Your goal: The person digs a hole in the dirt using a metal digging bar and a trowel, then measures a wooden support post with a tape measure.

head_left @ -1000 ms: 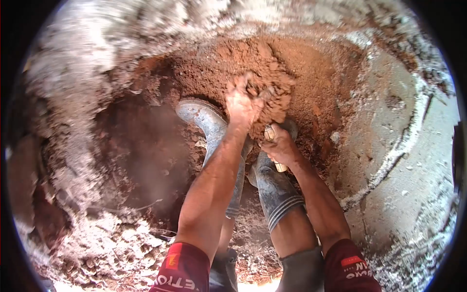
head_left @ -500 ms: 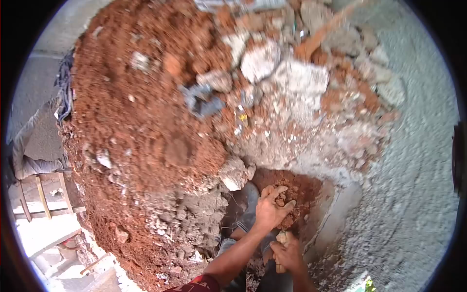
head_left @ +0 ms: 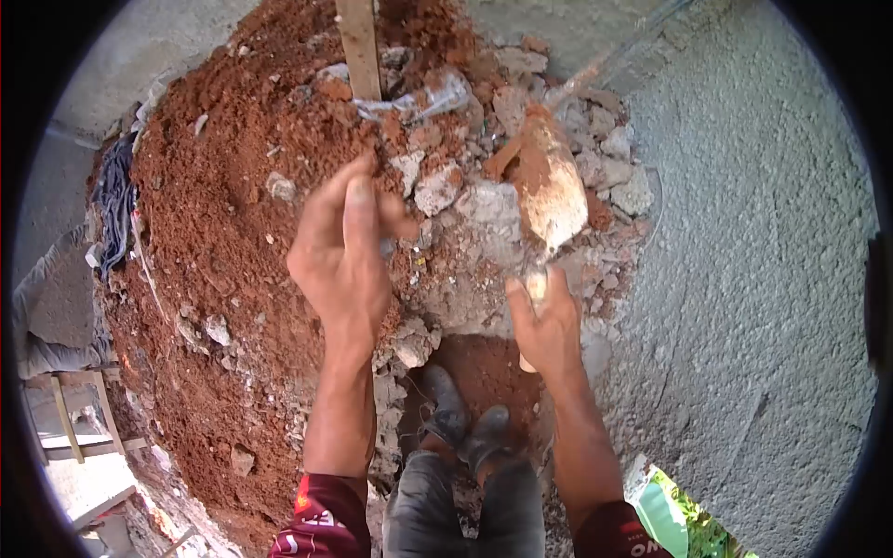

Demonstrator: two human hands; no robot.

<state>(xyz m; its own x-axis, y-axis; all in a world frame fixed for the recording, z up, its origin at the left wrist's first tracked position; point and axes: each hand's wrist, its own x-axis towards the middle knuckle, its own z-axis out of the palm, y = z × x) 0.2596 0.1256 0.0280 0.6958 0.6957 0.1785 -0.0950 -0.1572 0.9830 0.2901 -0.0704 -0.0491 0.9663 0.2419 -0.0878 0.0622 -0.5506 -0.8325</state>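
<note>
My left hand (head_left: 346,256) is raised over the red soil heap (head_left: 223,251), fingers apart and partly blurred, holding nothing. Wrapped round the light wooden handle of a trowel (head_left: 555,191) is my right hand (head_left: 547,321). The trowel's blade points away from me, smeared with red soil and pale at its lower part, above the rubble. Below the hands, my two dark boots (head_left: 446,409) stand in a narrow pit with a red soil floor (head_left: 493,372).
A rough grey wall (head_left: 744,251) runs down the right. Broken concrete chunks (head_left: 437,189), a clear plastic piece (head_left: 446,93) and an upright wooden plank (head_left: 361,46) are at the top. Dark cloth (head_left: 115,200) lies at the left, above a wooden frame (head_left: 84,414).
My left hand has risen from the pit and let go of the soil clump. My right hand has moved up, bringing the trowel blade into clear view. The view has shifted.
</note>
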